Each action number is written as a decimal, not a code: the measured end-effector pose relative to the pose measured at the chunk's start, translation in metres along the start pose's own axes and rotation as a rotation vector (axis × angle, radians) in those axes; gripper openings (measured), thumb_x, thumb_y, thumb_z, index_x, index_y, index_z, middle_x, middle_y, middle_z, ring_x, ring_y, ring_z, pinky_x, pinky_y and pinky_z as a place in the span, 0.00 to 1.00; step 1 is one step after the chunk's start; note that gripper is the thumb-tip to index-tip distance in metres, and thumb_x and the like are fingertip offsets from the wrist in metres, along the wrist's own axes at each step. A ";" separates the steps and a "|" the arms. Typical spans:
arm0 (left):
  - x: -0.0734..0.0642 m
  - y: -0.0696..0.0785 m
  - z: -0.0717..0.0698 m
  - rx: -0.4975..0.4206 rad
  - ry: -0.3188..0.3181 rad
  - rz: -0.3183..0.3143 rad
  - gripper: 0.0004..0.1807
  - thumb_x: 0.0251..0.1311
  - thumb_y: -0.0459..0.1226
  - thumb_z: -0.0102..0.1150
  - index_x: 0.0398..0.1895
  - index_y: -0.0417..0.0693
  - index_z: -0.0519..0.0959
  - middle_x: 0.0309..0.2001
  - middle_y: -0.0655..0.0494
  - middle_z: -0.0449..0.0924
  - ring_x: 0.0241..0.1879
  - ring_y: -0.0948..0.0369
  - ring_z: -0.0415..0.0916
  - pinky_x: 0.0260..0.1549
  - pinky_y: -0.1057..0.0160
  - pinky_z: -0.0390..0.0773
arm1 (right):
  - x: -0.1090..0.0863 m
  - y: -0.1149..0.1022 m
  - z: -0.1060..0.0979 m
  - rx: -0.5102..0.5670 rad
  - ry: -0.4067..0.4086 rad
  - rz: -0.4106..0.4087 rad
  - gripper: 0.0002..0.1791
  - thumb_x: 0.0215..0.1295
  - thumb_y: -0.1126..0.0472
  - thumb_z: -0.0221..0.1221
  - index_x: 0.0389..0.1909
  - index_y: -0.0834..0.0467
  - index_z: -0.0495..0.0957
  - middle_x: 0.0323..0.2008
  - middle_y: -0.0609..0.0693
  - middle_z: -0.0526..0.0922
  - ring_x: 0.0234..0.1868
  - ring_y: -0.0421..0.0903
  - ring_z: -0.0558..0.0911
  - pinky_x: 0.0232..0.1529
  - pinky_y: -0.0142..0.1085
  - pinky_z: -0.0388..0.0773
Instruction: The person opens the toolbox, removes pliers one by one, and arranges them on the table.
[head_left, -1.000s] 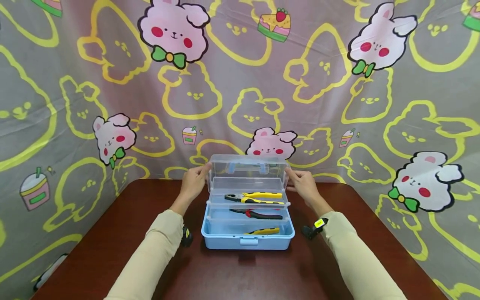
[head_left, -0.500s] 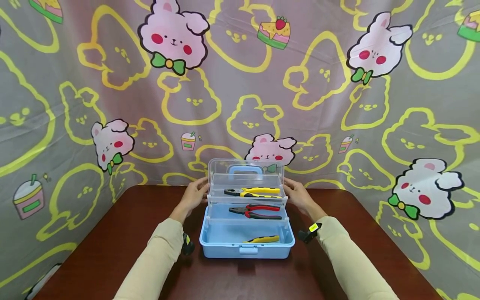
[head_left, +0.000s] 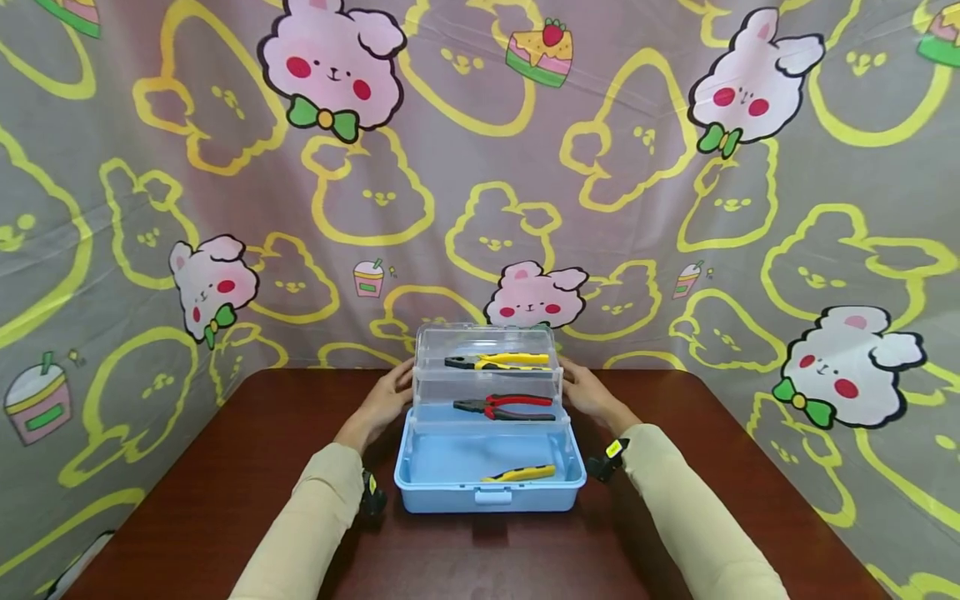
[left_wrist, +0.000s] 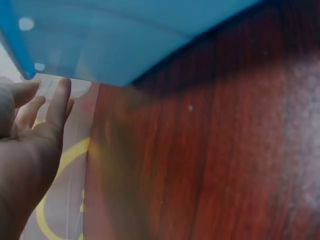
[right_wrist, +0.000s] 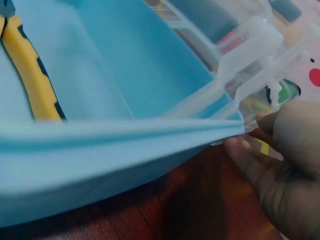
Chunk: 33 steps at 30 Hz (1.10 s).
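Note:
A light blue toolbox (head_left: 491, 498) stands unlatched, its clear trays (head_left: 442, 387) raised in steps and its clear lid tipped back. Yellow-and-black pliers (head_left: 517, 361) lie in the upper tray; red-and-black pliers (head_left: 510, 407) are in the one below. A yellow-handled tool (head_left: 522, 473) sits in the bottom, its head partly hidden. My left hand (head_left: 384, 400) is at the back left corner, fingers rather straight in the left wrist view. At the back right, my right hand (right_wrist: 290, 170) pinches the clear lid's edge beside the white hinge arms (right_wrist: 240, 65).
The toolbox rests on a dark reddish-brown table (head_left: 300, 467). A patterned cloth (head_left: 480, 150) hangs close behind the table and along both sides. Both wrists wear black camera mounts, the right one (head_left: 609, 460) close to the box's side.
The clear lid has swung back and down behind the box, and the trays have risen and spread apart. Both hands have moved down with it. More of the red-and-black pliers and bottom now shows.

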<state>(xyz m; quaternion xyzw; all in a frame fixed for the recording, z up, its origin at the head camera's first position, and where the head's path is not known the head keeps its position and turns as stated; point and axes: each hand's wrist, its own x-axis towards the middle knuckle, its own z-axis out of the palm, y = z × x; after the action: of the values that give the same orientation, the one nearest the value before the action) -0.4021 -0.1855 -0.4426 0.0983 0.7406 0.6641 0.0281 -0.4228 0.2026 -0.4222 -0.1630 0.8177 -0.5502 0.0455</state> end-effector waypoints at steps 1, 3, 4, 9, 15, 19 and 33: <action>0.000 -0.001 -0.001 -0.009 -0.009 -0.003 0.35 0.79 0.29 0.48 0.84 0.48 0.51 0.79 0.43 0.56 0.67 0.44 0.69 0.59 0.48 0.75 | 0.000 0.000 0.001 -0.008 -0.001 0.005 0.26 0.84 0.66 0.46 0.79 0.64 0.59 0.63 0.66 0.76 0.56 0.58 0.80 0.53 0.48 0.80; -0.001 -0.003 -0.001 -0.019 -0.031 -0.012 0.35 0.80 0.29 0.47 0.84 0.47 0.50 0.79 0.42 0.55 0.69 0.43 0.67 0.60 0.46 0.73 | 0.001 0.002 0.003 -0.036 -0.003 0.029 0.25 0.84 0.66 0.45 0.77 0.66 0.62 0.61 0.66 0.77 0.54 0.56 0.80 0.51 0.46 0.80; -0.001 -0.003 -0.001 -0.030 -0.040 -0.021 0.34 0.80 0.30 0.47 0.84 0.47 0.49 0.79 0.42 0.54 0.70 0.43 0.65 0.60 0.46 0.73 | 0.001 0.002 0.003 -0.056 -0.006 0.042 0.24 0.84 0.65 0.44 0.76 0.66 0.62 0.61 0.65 0.77 0.54 0.56 0.79 0.50 0.46 0.80; -0.002 -0.007 0.002 -0.085 -0.060 -0.048 0.34 0.81 0.31 0.45 0.84 0.48 0.49 0.80 0.43 0.53 0.73 0.45 0.61 0.63 0.46 0.70 | 0.002 0.005 0.004 -0.125 -0.035 0.097 0.26 0.85 0.62 0.43 0.79 0.64 0.59 0.69 0.65 0.71 0.63 0.58 0.74 0.58 0.52 0.76; -0.001 -0.010 0.005 -0.112 -0.048 -0.063 0.32 0.81 0.30 0.43 0.84 0.42 0.48 0.79 0.39 0.53 0.72 0.46 0.62 0.62 0.49 0.72 | 0.004 0.004 0.003 -0.168 -0.063 0.140 0.26 0.85 0.59 0.45 0.78 0.63 0.62 0.68 0.65 0.72 0.64 0.60 0.74 0.60 0.57 0.74; -0.001 -0.013 0.006 -0.101 -0.047 -0.090 0.31 0.82 0.30 0.41 0.83 0.39 0.48 0.79 0.37 0.53 0.70 0.45 0.64 0.56 0.53 0.77 | 0.004 0.003 0.002 -0.175 -0.083 0.176 0.26 0.85 0.59 0.44 0.77 0.64 0.63 0.68 0.63 0.73 0.64 0.59 0.75 0.62 0.57 0.72; -0.006 -0.003 0.001 0.072 0.057 -0.087 0.31 0.81 0.30 0.40 0.81 0.34 0.48 0.77 0.32 0.54 0.70 0.38 0.64 0.61 0.43 0.72 | -0.001 -0.001 -0.013 -0.345 -0.132 0.136 0.27 0.84 0.59 0.46 0.76 0.68 0.63 0.67 0.67 0.72 0.57 0.59 0.79 0.56 0.56 0.77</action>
<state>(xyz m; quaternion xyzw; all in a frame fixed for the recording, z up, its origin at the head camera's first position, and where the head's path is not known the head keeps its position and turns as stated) -0.3963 -0.1863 -0.4465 0.0479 0.7680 0.6378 0.0322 -0.4247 0.2143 -0.4160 -0.1485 0.9042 -0.3857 0.1075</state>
